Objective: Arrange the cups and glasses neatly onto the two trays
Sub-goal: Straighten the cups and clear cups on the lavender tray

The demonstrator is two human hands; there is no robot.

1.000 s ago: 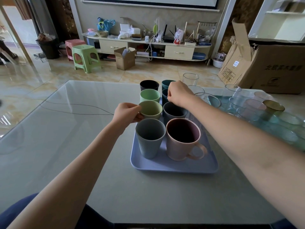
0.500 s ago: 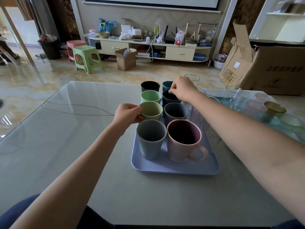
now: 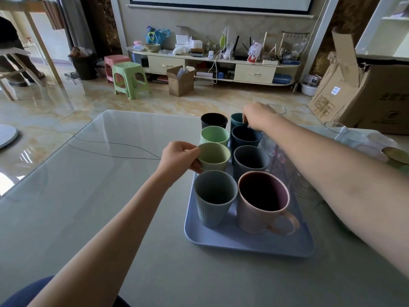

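- Blue tray (image 3: 250,245): lies flat on the tabletop (image 3: 88,207), long axis running away from the person.
- Nearest row: ribbed grey cup (image 3: 213,201) and pink mug (image 3: 262,202) stand upright, mouths up, just beside each other; the mug handle points right and toward the person.
- Second row: left hand (image 3: 179,157) pinches the near-left wall of the yellow-green cup (image 3: 213,156), fingers curled against it. Judgement: it steadies or squares this cup within the left column.
- Beyond it: a dark grey cup (image 3: 251,159), a light green cup (image 3: 214,135) and a navy cup (image 3: 245,136), all upright.
- Far row: right hand (image 3: 257,116) reaches the teal cup (image 3: 236,121), fingers closed at its rim, probably aligning it beside the black cup (image 3: 214,120).
- Clear glasses (image 3: 336,129) stand at the right; whether a tray carries them cannot be told.
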